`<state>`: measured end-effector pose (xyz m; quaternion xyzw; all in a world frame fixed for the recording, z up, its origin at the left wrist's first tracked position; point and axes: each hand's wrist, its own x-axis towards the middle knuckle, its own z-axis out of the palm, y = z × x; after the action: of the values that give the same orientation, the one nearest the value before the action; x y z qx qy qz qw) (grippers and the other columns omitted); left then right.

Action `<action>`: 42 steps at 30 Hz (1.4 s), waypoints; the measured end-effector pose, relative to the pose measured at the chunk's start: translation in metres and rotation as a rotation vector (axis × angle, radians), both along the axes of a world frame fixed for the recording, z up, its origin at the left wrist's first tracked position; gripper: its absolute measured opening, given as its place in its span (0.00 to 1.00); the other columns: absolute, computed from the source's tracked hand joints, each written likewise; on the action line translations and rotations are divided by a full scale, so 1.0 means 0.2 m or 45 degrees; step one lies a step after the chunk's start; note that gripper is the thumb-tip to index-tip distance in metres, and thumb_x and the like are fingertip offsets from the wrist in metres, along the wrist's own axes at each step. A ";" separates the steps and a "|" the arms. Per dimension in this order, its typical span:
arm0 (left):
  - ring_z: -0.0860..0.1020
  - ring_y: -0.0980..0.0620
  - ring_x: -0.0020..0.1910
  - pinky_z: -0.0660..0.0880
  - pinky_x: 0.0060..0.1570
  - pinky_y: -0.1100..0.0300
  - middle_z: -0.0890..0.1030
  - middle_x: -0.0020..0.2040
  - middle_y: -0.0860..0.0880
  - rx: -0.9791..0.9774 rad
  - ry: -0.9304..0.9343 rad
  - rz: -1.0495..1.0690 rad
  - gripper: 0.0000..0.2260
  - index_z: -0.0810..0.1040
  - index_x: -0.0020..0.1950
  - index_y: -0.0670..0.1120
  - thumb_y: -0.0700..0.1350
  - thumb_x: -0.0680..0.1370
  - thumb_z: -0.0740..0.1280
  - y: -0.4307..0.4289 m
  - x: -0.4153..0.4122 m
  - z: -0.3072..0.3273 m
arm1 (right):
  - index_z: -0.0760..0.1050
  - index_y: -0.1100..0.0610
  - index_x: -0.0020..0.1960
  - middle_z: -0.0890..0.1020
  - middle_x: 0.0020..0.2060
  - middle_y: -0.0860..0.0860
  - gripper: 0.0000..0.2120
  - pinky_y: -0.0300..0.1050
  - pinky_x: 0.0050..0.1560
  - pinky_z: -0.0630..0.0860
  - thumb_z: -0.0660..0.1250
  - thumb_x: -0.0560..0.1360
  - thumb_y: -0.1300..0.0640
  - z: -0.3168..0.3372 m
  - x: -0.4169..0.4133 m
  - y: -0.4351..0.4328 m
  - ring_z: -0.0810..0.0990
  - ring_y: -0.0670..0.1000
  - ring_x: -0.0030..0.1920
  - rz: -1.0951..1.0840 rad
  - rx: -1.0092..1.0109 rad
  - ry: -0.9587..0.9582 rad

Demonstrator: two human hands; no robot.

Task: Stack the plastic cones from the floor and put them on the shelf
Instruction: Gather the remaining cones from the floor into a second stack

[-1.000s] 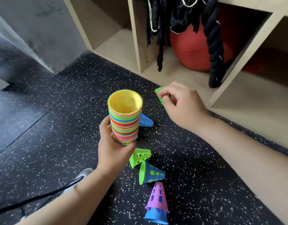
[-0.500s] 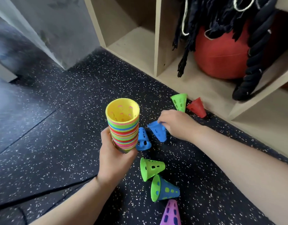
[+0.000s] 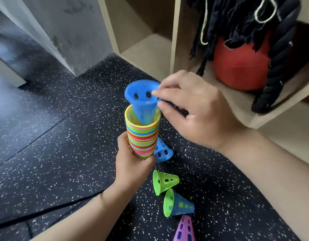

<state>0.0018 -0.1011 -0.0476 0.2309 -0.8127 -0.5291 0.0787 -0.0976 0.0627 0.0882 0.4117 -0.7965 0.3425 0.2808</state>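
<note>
My left hand [image 3: 131, 164] grips the lower end of a tall stack of many-coloured cones [image 3: 142, 138], held upside down with its yellow rim on top. My right hand [image 3: 193, 108] pinches the rim of a blue cone [image 3: 140, 100], whose narrow tip sits inside the stack's opening. On the floor lie another blue cone [image 3: 163, 152], a green cone [image 3: 165, 181], a blue cone with a green one inside it [image 3: 178, 205] and a purple cone [image 3: 184, 229] at the bottom edge.
A wooden shelf unit [image 3: 146, 51] stands at the back, its left compartment bare. The compartment beside it holds a red ball [image 3: 240, 70] and thick black ropes [image 3: 272, 70]. A black cable [image 3: 45, 211] runs over the speckled floor at the lower left.
My right hand took a blue cone off the floor, lifted it and brought it tip-down into the top of the stack. The view has shifted closer to the shelf.
</note>
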 end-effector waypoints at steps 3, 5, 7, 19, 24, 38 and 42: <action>0.82 0.61 0.50 0.80 0.54 0.52 0.82 0.51 0.61 0.014 0.044 0.007 0.33 0.65 0.64 0.58 0.43 0.65 0.77 -0.01 -0.02 0.02 | 0.82 0.64 0.54 0.81 0.49 0.56 0.09 0.41 0.36 0.76 0.65 0.77 0.66 -0.11 0.01 0.04 0.78 0.51 0.40 -0.085 -0.249 -0.204; 0.82 0.60 0.50 0.80 0.54 0.52 0.81 0.51 0.65 0.032 0.047 0.011 0.33 0.65 0.63 0.59 0.46 0.64 0.76 -0.04 -0.02 0.02 | 0.80 0.61 0.51 0.79 0.47 0.52 0.07 0.47 0.34 0.76 0.65 0.75 0.65 -0.28 0.00 0.09 0.77 0.50 0.39 -0.218 -0.157 -0.318; 0.82 0.59 0.51 0.80 0.54 0.50 0.80 0.51 0.65 0.035 0.040 0.012 0.33 0.65 0.64 0.59 0.46 0.63 0.75 -0.06 -0.02 0.02 | 0.76 0.54 0.57 0.76 0.54 0.47 0.11 0.51 0.43 0.79 0.67 0.75 0.59 -0.48 0.00 0.13 0.77 0.49 0.48 -0.239 0.347 -0.611; 0.82 0.61 0.49 0.77 0.50 0.60 0.83 0.50 0.59 -0.021 -0.026 -0.036 0.33 0.64 0.61 0.62 0.39 0.66 0.76 -0.05 -0.01 -0.01 | 0.82 0.52 0.45 0.81 0.36 0.47 0.07 0.38 0.38 0.77 0.70 0.74 0.64 -0.60 0.01 0.19 0.80 0.48 0.34 -0.548 -0.053 -0.764; 0.83 0.58 0.49 0.79 0.51 0.56 0.83 0.50 0.58 -0.025 -0.027 -0.068 0.32 0.64 0.61 0.62 0.42 0.65 0.76 0.02 -0.04 -0.01 | 0.84 0.52 0.46 0.86 0.34 0.49 0.06 0.42 0.32 0.79 0.70 0.74 0.62 -0.07 -0.02 0.22 0.85 0.52 0.31 -0.530 -1.000 -1.161; 0.82 0.61 0.46 0.80 0.48 0.57 0.83 0.50 0.58 -0.008 0.013 -0.178 0.34 0.65 0.63 0.61 0.38 0.66 0.77 0.17 -0.16 -0.03 | 0.81 0.48 0.59 0.83 0.51 0.40 0.14 0.42 0.55 0.77 0.72 0.74 0.51 -0.43 -0.40 0.41 0.81 0.44 0.48 -0.799 0.040 -1.093; 0.82 0.61 0.45 0.77 0.45 0.61 0.83 0.47 0.61 -0.023 -0.005 -0.192 0.35 0.65 0.61 0.63 0.37 0.65 0.77 0.15 -0.19 -0.05 | 0.74 0.50 0.69 0.78 0.66 0.50 0.23 0.45 0.65 0.71 0.72 0.75 0.54 -0.68 -0.53 0.40 0.77 0.52 0.62 -0.741 0.275 -1.240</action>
<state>-0.0356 -0.0714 -0.0578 0.1696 -0.8326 -0.5258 0.0391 -0.2045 0.1436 -0.0478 -0.0031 -0.9448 0.3180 -0.0791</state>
